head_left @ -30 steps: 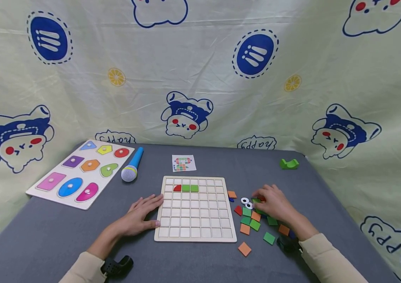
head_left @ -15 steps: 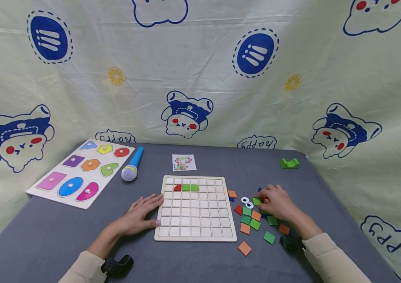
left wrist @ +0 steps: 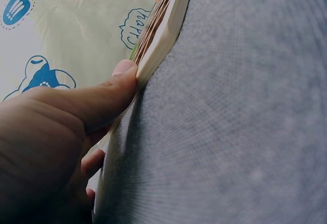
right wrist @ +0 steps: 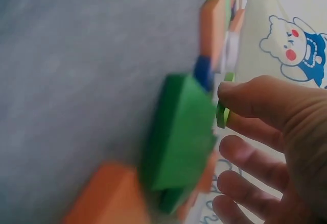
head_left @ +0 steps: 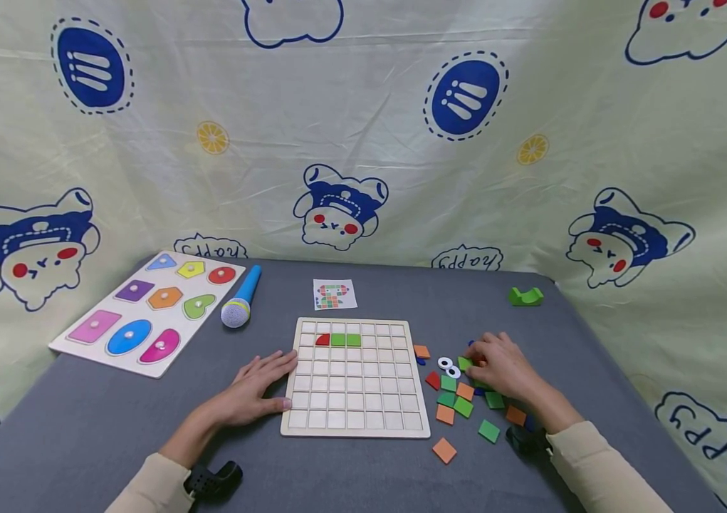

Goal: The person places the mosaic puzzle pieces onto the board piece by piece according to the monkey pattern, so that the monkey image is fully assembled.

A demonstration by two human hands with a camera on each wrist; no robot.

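A wooden grid board lies in the middle of the table, with a red quarter-round tile and two light-green square tiles in its upper rows. My left hand rests at the board's left edge, fingers extended. In the left wrist view its thumb touches the board's side. Over the loose tiles to the right of the board, my right hand pinches a light-green tile between thumb and index finger. Its other fingers are loosely bent. Below, a dark-green tile looms close to the right wrist camera.
Several orange tiles, green tiles and two white rings lie right of the board. A pattern card sits behind it. Further left are a toy microphone and a shape puzzle. A green curved block stands back right.
My right hand has shifted slightly to the right among the loose tiles, uncovering more of a light-green tile at its fingertips. The left hand keeps its place at the board.
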